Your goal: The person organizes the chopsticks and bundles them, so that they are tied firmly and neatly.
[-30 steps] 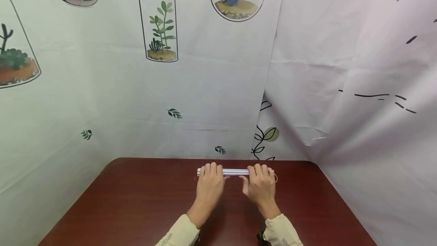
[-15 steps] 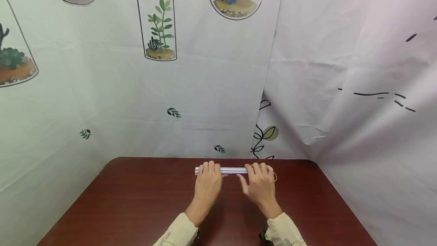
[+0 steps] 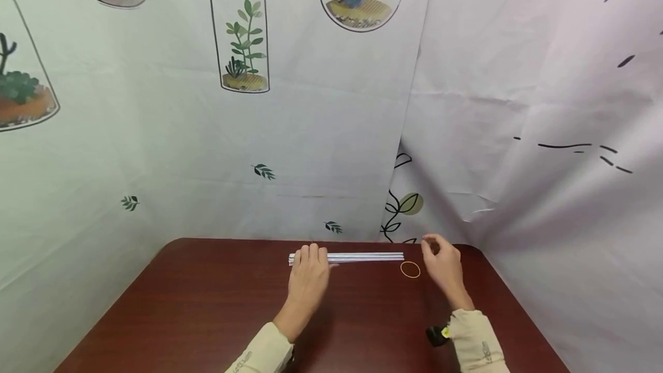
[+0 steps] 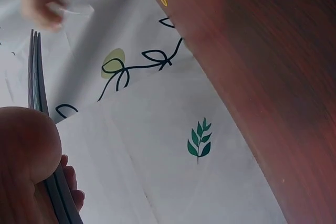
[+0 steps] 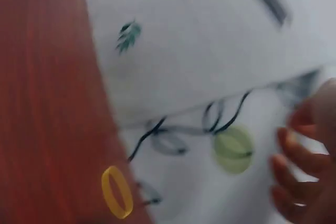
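Observation:
In the head view my left hand (image 3: 309,281) grips a bundle of long, thin, straight sticks (image 3: 365,257) near its left end. They look white there and dark against the light in the left wrist view, where the sticks (image 4: 37,72) run up past the palm. My right hand (image 3: 444,263) is apart from their free right end, its fingers loosely bent and nothing visible in them. In the right wrist view that hand (image 5: 304,166) is blurred. A yellow ring like a rubber band (image 3: 410,270) lies on the table between the sticks' end and the right hand.
The reddish-brown table (image 3: 207,315) has rounded far corners. Behind it and along both sides hangs a pale cloth (image 3: 331,131) printed with plants and jars. A dark device with a yellow-green spot (image 3: 438,335) is at the right wrist.
My right hand has let go of the sticks and moved away to the right. Their right end and the whole yellow band now show. The left hand keeps its grip and has shifted slightly left.

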